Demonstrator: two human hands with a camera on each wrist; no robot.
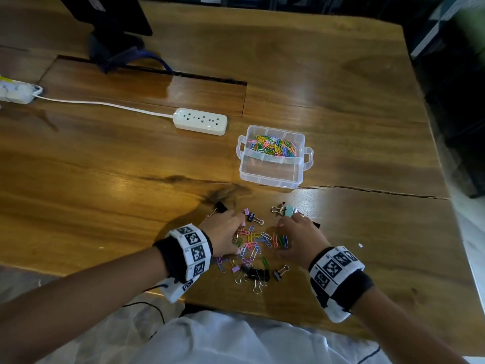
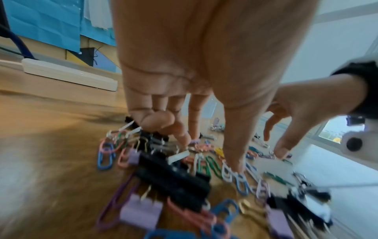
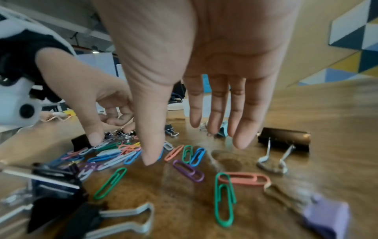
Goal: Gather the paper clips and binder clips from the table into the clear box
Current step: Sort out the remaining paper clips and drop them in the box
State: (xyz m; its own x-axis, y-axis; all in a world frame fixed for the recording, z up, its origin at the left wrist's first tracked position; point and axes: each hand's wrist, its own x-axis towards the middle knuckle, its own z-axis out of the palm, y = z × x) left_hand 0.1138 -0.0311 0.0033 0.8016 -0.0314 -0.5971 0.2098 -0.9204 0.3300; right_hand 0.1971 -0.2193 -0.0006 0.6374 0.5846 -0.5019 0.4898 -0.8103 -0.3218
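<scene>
The clear box [image 1: 271, 168] stands on the wooden table beyond my hands; its far compartment holds many coloured paper clips [image 1: 274, 146], and the near one looks bare. A loose pile of coloured paper clips [image 1: 256, 243] lies between my hands, ringed by binder clips: a large black one [image 1: 258, 274], a mint one [image 1: 290, 210], another black one [image 3: 284, 139] and a purple one [image 2: 141, 213]. My left hand [image 1: 231, 232] [image 2: 208, 153] bends its fingers down onto the pile, thumb apart on a white clip. My right hand [image 1: 294, 235] [image 3: 194, 153] hovers with straight fingers, holding nothing.
A white power strip [image 1: 200, 121] with its cable lies left of the box. A dark monitor stand [image 1: 115, 43] sits at the back left. A crack [image 1: 367, 191] runs across the table [image 1: 341, 101] right of the box. The table's right edge is close.
</scene>
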